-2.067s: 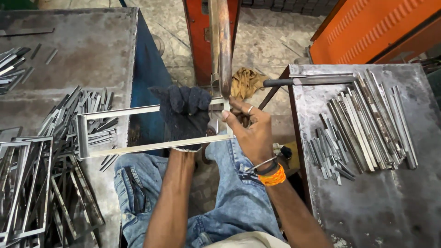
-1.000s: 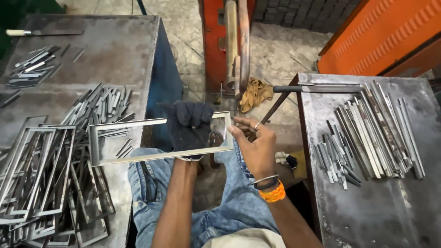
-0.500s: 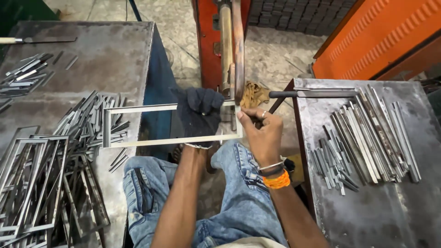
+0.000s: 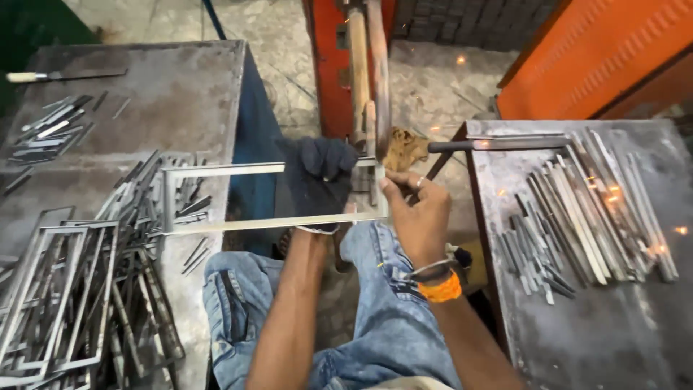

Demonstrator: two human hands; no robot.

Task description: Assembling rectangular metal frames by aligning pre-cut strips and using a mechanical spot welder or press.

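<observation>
Left hand (image 4: 323, 184) is in a dark glove, fingers wrapped around the two long bars of a rectangular metal frame (image 4: 224, 170) near its right end. The frame lies roughly level over the gap between the two tables, above the person's jeans (image 4: 382, 318); its left end reaches over the left table (image 4: 180, 87).

Right hand (image 4: 417, 217) is bare, with a ring and an orange wristband (image 4: 440, 289). Fingers are curled and pressed together at the frame's right end, thumb side pinching the short end piece right under the welder arms (image 4: 368, 79). Both hands are touching the frame, close together.

The frame's right end sits at the tips of the two vertical arms on the red machine (image 4: 328, 65). A few sparks (image 4: 610, 195) are flying over the right table (image 4: 577, 347).

Left table: pile of finished frames (image 4: 58, 289) at the near edge, loose strips (image 4: 50, 130) further back, and a tool with a pale handle (image 4: 43, 75) at the far edge.

Right table: row of cut flat strips (image 4: 577, 209), and a dark lever bar (image 4: 491, 145) along the far edge.
</observation>
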